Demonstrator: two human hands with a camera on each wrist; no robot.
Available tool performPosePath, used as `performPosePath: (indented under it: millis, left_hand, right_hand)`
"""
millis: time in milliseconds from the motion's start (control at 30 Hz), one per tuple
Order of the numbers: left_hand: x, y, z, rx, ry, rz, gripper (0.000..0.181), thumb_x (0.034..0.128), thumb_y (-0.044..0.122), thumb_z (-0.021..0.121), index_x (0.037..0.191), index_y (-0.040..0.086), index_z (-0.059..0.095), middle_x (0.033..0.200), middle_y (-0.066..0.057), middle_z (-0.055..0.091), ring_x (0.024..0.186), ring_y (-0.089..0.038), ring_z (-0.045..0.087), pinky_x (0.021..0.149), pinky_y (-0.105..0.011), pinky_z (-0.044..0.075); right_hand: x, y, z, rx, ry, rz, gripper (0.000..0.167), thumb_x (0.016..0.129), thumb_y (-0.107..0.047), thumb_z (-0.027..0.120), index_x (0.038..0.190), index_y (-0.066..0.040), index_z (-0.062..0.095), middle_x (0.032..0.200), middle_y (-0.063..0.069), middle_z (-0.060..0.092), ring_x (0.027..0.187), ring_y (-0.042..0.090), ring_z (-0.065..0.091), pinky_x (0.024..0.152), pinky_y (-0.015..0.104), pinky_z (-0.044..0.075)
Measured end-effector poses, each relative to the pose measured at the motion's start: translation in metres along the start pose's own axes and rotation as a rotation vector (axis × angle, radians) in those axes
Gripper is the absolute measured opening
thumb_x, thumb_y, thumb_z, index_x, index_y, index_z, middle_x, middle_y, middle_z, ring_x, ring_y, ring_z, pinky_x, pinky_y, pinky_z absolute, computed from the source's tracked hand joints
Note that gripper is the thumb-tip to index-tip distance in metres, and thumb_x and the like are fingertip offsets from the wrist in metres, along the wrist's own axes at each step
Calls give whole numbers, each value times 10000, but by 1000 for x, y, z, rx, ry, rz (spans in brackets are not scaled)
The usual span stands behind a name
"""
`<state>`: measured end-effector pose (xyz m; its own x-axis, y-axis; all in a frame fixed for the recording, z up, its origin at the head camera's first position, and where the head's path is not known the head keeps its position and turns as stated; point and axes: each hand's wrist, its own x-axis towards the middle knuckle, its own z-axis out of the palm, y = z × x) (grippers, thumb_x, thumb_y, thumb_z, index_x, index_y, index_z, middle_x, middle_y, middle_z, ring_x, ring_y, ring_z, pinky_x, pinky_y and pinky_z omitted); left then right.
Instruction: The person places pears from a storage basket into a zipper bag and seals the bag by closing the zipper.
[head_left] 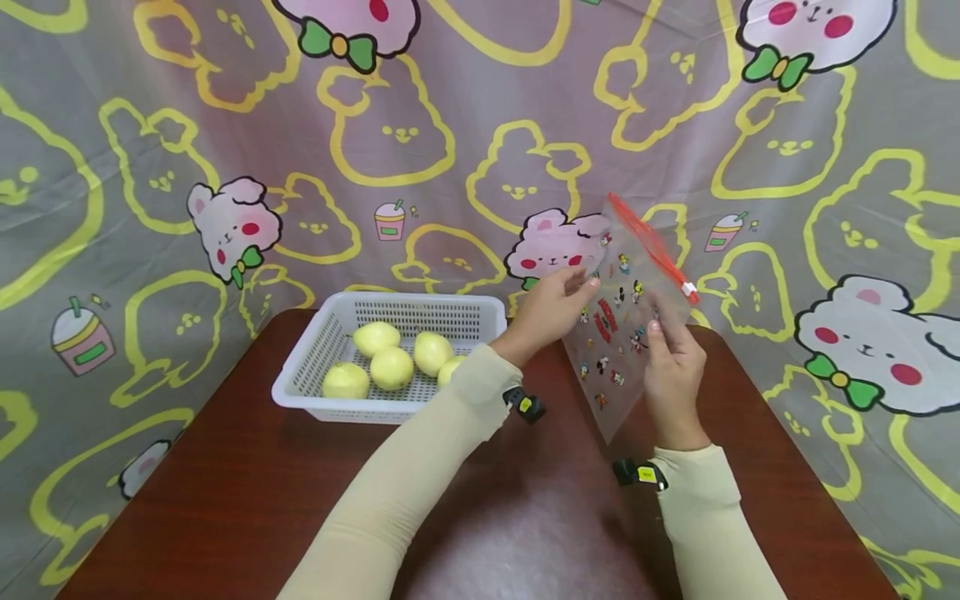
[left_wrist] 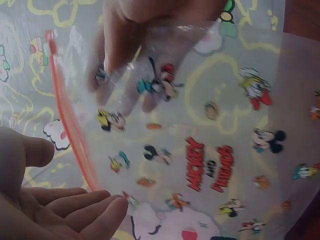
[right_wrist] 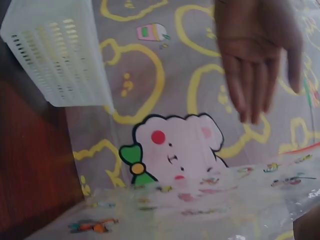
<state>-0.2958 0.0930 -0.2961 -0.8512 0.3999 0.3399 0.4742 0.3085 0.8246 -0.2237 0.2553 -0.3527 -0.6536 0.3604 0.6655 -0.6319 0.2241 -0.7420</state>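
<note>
A clear zip bag (head_left: pixel 600 367) printed with small cartoon figures and red lettering hangs tilted in the air over the right half of the table. Its red zip edge (head_left: pixel 648 240) is at the upper right and carries a white slider (head_left: pixel 690 289). My right hand (head_left: pixel 675 375) pinches the bag along its near side, thumb in front and fingers behind the film. My left hand (head_left: pixel 553 307) is beside the bag's far side. In the left wrist view, the fingers (left_wrist: pixel 75 212) of that hand are extended near the zip, holding nothing.
A white slotted plastic basket (head_left: pixel 300 387) stands at the table's back left, holding several pale yellow round fruits (head_left: pixel 392 368). The table (head_left: pixel 202 492) is dark reddish-brown. A patterned cloth (head_left: pixel 450 100) hangs behind and along both sides.
</note>
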Motion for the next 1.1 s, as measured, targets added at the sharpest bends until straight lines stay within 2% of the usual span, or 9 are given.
performPosePath:
  millis: [167,267,433,600,667,767,967,1033,1100]
  left_hand:
    - [7,9,-3,28,15,8,569,999,438,506,1426,62,485,1353,-59,568,1208,-139,540,944,-291,461]
    - [10,14,-4,35,31,-17,585,988,452,523,1412,49,502,1350,-64,571,1196,-148,553,947,-300,462]
    - [11,19,-7,15,40,-50,562,970,499,527,1308,58,616,1266,-49,626,1116,-134,583,904,-294,481]
    - [13,21,-9,36,77,-56,464,978,491,509,1176,127,718,1109,-3,687,962,-126,594,812,-283,486]
    - [14,21,-9,45,93,-76,439,981,457,518,1232,143,694,1150,35,672,978,-90,578,838,-257,470]
    - [15,19,-9,-3,98,-106,361,990,372,532,1182,125,713,1005,6,686,871,-110,573,753,-257,468]
    - [16,16,-9,-126,85,-128,338,1013,272,514,784,52,629,630,-7,533,578,-130,485,523,-255,383]
    - [17,14,-9,-139,79,-128,346,1014,246,509,773,23,618,605,-1,512,556,-117,475,516,-241,385]
    - [17,12,-10,-147,82,-137,293,1006,231,523,907,10,689,638,9,549,577,-98,517,544,-223,424]
  right_hand:
    - [-11,-17,21,-123,-27,-138,406,958,123,456,1354,62,517,1308,236,556,1134,301,564,886,184,440]
    - [-13,-2,29,-178,-23,-245,442,932,153,489,1356,33,531,1266,228,591,1030,312,585,855,165,430]
    - [-18,20,37,-273,-29,-378,443,919,137,542,1342,4,564,1281,148,606,1096,300,605,939,297,460]
    - [-26,24,42,-338,-54,-408,433,914,120,528,1333,18,568,1318,135,581,1128,300,589,918,450,471]
    - [-27,25,42,-347,-76,-418,450,910,129,525,1347,27,547,1340,150,558,1166,299,567,948,450,453]
    - [-27,25,43,-335,-118,-438,476,910,148,511,1372,35,510,1373,154,525,1208,288,538,990,410,426]
    - [-27,24,47,-304,-138,-468,488,902,172,497,1368,28,513,1382,157,512,1241,283,509,1023,337,391]
    - [-27,24,48,-306,-142,-482,498,889,175,521,1364,24,522,1379,160,516,1243,287,510,1029,329,385]
    - [-28,25,48,-298,-157,-495,515,874,157,570,1368,22,520,1388,160,510,1246,297,510,1036,333,380]
